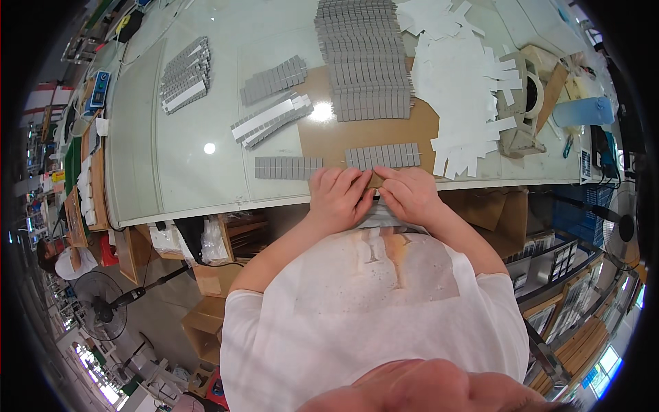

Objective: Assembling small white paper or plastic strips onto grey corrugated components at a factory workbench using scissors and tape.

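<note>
Covering the pale worktable [206,178]: grey card rows [364,62], brown board [343,137]

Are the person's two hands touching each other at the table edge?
Touching. The head view shows the left hand and right hand with fingertips meeting over a brown cardboard piece at the table edge, no gap between them.

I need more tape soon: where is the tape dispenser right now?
In the head view, the tape dispenser sits at the table's far right, beside the white paper strips and left of a blue roll.
</note>
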`<state>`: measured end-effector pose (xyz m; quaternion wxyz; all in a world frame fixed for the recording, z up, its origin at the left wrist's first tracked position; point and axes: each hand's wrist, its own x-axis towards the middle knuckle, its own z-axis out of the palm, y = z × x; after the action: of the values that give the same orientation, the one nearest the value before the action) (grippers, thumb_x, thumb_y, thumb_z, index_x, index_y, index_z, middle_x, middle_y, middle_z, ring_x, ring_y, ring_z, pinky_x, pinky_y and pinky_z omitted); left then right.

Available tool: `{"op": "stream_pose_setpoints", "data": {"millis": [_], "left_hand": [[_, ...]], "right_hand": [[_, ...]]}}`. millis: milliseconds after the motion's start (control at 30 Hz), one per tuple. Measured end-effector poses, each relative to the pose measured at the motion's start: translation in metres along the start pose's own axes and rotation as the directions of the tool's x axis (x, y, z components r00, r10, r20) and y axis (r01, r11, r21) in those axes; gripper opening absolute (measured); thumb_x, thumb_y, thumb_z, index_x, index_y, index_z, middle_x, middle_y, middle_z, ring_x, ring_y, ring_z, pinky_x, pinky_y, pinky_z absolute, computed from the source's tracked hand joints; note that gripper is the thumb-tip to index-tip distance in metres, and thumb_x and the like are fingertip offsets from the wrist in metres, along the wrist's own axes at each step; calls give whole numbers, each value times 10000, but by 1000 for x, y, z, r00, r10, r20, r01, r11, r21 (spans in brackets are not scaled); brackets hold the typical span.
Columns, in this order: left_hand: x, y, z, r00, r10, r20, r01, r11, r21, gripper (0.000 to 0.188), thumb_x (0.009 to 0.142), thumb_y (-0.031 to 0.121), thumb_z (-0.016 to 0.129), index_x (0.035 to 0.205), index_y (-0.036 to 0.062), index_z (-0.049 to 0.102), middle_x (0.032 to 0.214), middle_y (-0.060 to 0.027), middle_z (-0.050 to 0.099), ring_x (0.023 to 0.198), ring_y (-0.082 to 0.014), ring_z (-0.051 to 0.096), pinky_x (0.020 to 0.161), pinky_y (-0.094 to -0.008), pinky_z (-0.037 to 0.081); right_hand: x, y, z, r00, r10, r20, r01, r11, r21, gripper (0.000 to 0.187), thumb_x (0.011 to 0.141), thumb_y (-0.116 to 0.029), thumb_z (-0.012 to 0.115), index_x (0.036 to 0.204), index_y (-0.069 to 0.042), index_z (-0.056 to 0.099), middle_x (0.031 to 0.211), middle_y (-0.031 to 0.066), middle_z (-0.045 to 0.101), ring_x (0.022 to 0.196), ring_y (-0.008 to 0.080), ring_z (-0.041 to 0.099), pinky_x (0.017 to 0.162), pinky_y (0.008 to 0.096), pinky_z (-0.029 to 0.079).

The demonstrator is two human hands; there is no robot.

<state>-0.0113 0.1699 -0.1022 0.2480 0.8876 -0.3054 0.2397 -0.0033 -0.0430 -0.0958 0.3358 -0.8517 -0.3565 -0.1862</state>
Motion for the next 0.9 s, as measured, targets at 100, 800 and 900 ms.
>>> {"op": "stream_pose_setpoints", "data": {"millis": [100, 800, 900], "left_hand": [[0, 0, 0, 1000, 1, 0, -1, 1000, -1, 353, 789, 251, 748, 1100, 86, 717, 1070, 0, 583, 1008, -223, 498, 885, -412, 386], [24, 22, 16, 998, 24, 65, -19, 997, -79, 368, 799, 249, 745, 1129, 96, 693, 1116, -11, 573, 1049, -228, 495, 926, -417, 395], [24, 22, 18, 997, 28, 73, -23, 998, -65, 369, 806, 261, 741, 1130, 92, 689, 1115, -11, 569, 1050, -226, 495, 930, -415, 392]], "right_hand": [[1, 0, 0, 1000, 5, 1, -5, 1000, 16, 141, 803, -117, 735, 868, -89, 613, 1135, 95, 706, 752, 232, 684, 620, 360, 527], [-26, 18, -28, 995, 63, -74, -67, 997, -44, 130, 797, -66, 714, 870, -63, 607, 1082, 125, 728, 674, 241, 657, 559, 345, 484], [-22, 17, -28, 998, 36, -59, -38, 998, -40, 153, 775, -92, 735, 858, -73, 608, 1100, 104, 720, 670, 218, 647, 553, 339, 487]]}}
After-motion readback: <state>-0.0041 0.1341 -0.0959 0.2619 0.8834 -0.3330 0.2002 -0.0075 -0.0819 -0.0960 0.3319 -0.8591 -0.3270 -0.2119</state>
